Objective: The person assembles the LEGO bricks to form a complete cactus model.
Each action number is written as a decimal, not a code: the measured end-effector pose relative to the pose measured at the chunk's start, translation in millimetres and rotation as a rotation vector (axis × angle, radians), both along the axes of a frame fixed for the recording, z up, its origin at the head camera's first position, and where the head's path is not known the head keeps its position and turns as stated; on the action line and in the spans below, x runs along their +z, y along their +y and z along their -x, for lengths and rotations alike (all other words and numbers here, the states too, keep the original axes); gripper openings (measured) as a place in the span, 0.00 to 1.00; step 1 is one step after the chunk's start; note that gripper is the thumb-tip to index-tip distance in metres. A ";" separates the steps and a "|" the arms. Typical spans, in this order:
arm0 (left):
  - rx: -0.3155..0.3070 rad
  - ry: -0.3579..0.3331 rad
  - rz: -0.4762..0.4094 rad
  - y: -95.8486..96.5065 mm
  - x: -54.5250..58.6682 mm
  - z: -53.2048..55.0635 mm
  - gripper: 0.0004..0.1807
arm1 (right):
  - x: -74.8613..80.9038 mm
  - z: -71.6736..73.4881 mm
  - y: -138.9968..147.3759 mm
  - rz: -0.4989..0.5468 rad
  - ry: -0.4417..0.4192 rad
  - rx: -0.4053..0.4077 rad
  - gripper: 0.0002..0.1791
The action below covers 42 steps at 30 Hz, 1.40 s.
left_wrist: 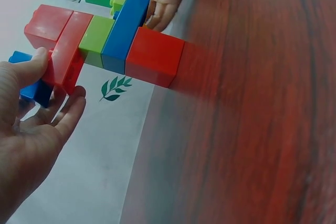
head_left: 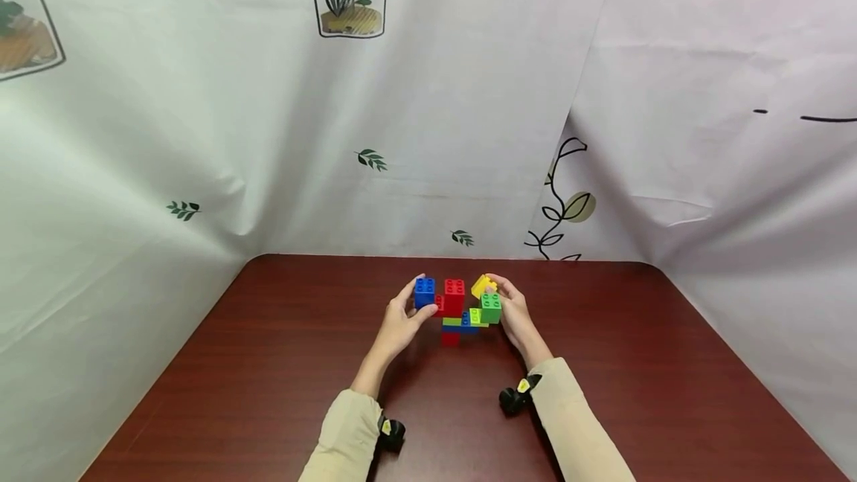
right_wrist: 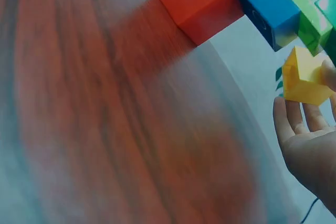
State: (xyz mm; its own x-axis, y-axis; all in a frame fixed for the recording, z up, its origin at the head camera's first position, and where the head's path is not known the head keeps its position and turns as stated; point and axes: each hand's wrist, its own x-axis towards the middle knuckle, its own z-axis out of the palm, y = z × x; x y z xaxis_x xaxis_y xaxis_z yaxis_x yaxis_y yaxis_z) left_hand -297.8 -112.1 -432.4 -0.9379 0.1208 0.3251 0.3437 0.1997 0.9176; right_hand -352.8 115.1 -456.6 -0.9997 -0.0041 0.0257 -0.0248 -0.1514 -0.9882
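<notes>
A structure of toy building bricks stands on the table, its red bottom brick (left_wrist: 155, 56) touching the wood. Above that come a long blue brick (left_wrist: 126, 32), lime bricks (left_wrist: 97, 40) and red ones (head_left: 454, 296). On its left side my left hand (head_left: 398, 329) holds the red and blue bricks between thumb and fingers; the blue brick (head_left: 425, 292) is at the outer end. My right hand (head_left: 521, 322) pinches a loose-looking, tilted yellow brick (right_wrist: 302, 80) behind the green brick (head_left: 491, 309), which tops the right arm of the structure.
The dark red-brown wooden table (head_left: 281, 378) reaches back to a pale curtain (head_left: 428, 110) printed with leaves and plants. Both sleeves are beige, with a black wrist camera (head_left: 514, 400) strapped at each cuff.
</notes>
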 end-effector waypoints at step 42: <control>-0.027 -0.018 -0.034 1.0 1.0 -1.3 0.33 | 65.3 -27.0 -20.3 -0.223 0.274 -0.017 0.19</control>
